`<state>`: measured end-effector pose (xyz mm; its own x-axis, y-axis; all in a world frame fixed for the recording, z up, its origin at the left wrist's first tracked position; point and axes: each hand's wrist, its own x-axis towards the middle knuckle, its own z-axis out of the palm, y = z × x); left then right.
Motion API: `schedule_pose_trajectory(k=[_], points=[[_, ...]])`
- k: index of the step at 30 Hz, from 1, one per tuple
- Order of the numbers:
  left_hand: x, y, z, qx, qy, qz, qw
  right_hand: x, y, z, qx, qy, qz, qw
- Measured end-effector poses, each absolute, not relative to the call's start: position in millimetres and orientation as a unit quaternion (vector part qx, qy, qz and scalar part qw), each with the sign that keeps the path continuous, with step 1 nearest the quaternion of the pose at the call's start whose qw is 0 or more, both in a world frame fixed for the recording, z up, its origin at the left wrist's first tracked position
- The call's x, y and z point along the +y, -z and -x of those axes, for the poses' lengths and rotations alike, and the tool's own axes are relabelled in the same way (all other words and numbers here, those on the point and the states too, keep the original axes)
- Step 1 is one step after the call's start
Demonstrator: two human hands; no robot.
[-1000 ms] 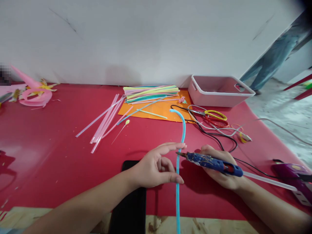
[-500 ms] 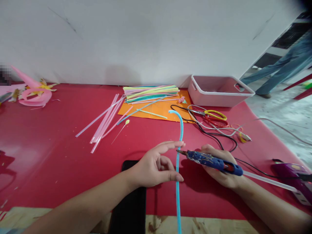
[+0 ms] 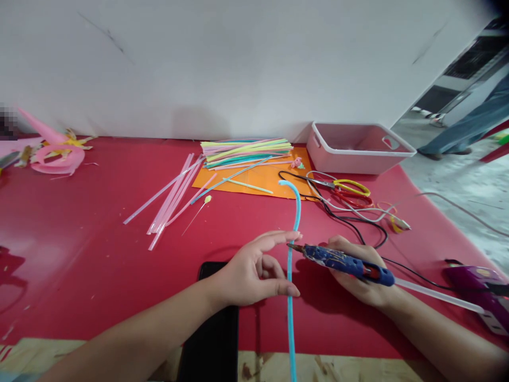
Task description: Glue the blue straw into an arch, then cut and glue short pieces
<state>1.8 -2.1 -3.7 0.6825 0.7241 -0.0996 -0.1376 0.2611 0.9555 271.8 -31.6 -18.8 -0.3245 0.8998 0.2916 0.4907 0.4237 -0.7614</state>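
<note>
Holding a thin, light-blue, plush-looking stick (image 3: 290,318), running 12-to-6, across parted finger and thumb of left hand (image 3: 248,273). Gripping a blue plastic glue gun (image 3: 338,260) in right hand (image 3: 368,292), pointing to 9, tip right at stick.

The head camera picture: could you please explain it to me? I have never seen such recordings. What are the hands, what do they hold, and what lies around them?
There is no robot: these are a person's two bare hands. The camera is worn on the head, looking forward and down.

The left hand holds a long blue stem, curved at the top, between thumb and fingers. The right hand holds a blue glue gun, its tip close to the stem.

On the red table lie pink straws, a colourful bundle of sticks on an orange sheet, scissors among cables, a pink box and a dark, phone-like object.
</note>
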Motion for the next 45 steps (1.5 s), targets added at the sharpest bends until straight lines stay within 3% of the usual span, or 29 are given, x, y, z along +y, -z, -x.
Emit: schedule_pose_trajectory(k=[9,16,24,45], points=[[0.1,2.9,0.1,0.279,-0.255,-0.502,0.778,-32.9,11.0,-269.5,-0.771,-0.231,0.438,0.4],[0.0,2.5,-0.5,0.281,-0.26,-0.51,0.771,-30.5,7.8,-273.1,-0.807,-0.269,0.409,0.331],[-2.9,3.9,-1.7,0.299,-0.324,-0.575,0.689,-28.2,11.3,-271.0,-0.824,-0.278,0.353,0.345],[-3.8,6.9,-1.3,0.261,-0.356,-0.585,0.681,-27.7,11.0,-268.2,-0.819,-0.291,0.36,0.338]])
